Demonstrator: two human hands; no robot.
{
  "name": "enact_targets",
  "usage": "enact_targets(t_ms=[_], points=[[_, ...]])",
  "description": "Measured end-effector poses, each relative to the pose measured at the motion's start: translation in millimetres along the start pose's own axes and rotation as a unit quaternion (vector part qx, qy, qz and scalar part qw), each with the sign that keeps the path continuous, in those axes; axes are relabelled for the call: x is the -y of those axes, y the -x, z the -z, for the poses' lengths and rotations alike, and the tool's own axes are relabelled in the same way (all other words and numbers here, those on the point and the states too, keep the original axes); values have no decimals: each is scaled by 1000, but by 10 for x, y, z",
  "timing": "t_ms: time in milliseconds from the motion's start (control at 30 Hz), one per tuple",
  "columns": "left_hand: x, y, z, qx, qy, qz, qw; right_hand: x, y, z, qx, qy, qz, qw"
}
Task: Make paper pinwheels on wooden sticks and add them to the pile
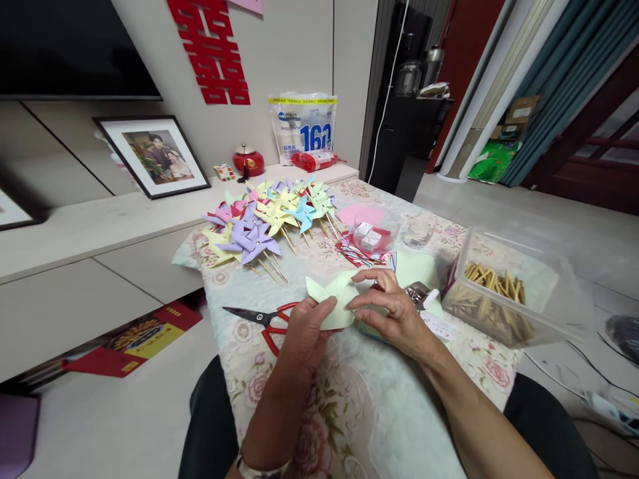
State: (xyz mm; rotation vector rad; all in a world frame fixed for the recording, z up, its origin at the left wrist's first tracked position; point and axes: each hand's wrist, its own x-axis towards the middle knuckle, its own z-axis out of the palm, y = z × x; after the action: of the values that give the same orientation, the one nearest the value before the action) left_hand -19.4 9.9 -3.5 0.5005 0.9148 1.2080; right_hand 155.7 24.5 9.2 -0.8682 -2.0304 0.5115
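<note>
My left hand (304,332) pinches a pale green folded paper piece (333,301) with curled corners, held just above the flowered tablecloth (349,406). My right hand (392,311) touches the same paper from the right, its fingertips on the folded flaps. Red-handled scissors (263,319) lie on the cloth just left of my left hand. A heap of finished paper pinwheels (269,216) on wooden sticks, in purple, yellow, blue and pink, covers the far end of the table.
A clear plastic tub (504,293) with several wooden sticks stands at the right. A round clear dish (372,234) with small white and red items and a glass cup (417,234) sit beyond my hands. A framed photo (152,156) leans on the low cabinet at left.
</note>
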Motion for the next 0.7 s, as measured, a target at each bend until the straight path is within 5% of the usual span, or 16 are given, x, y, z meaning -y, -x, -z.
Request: enact_targets(t_ms=[200, 700], points=[[-6, 24, -61, -12, -24, -7, 1000, 39, -4, 14, 20, 16, 2, 1000], [88, -6, -71, -30, -98, -29, 994, 89, -30, -32, 42, -39, -137, 989]])
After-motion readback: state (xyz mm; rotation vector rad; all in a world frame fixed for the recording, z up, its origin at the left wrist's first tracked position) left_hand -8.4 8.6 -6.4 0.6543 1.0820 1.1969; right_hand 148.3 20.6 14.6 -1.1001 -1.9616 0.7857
